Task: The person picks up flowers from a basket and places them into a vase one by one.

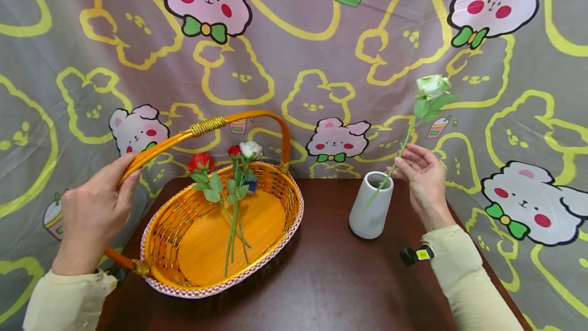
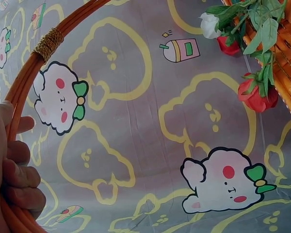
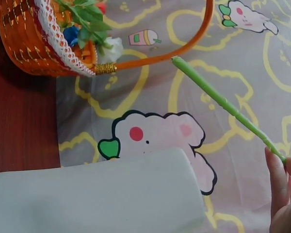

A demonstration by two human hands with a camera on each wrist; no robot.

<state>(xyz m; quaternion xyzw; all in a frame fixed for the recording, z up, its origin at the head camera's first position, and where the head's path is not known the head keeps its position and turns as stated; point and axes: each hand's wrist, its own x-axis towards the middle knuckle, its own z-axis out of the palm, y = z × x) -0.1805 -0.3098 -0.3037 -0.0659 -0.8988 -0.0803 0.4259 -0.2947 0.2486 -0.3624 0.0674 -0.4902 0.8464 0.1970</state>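
In the head view my left hand (image 1: 94, 213) grips the orange handle of a woven basket (image 1: 197, 241), its fingers curled round the handle (image 2: 19, 92) in the left wrist view. The basket tilts toward me. Inside lie a white rose (image 1: 250, 150), red roses (image 1: 201, 162) and a bit of blue (image 1: 251, 186), their stems across its floor. My right hand (image 1: 424, 178) pinches the stem of a pale green-white rose (image 1: 432, 87), bloom up. The stem overlaps the white vase (image 1: 372, 216) in the head view; its cut end (image 3: 175, 60) shows apart from the vase in the right wrist view.
A dark brown table (image 1: 317, 275) carries the vase at its back right. Behind and around it hangs a grey cloth (image 1: 294, 55) printed with bunnies and yellow outlines. The basket's arched handle rises in front of the cloth at left.
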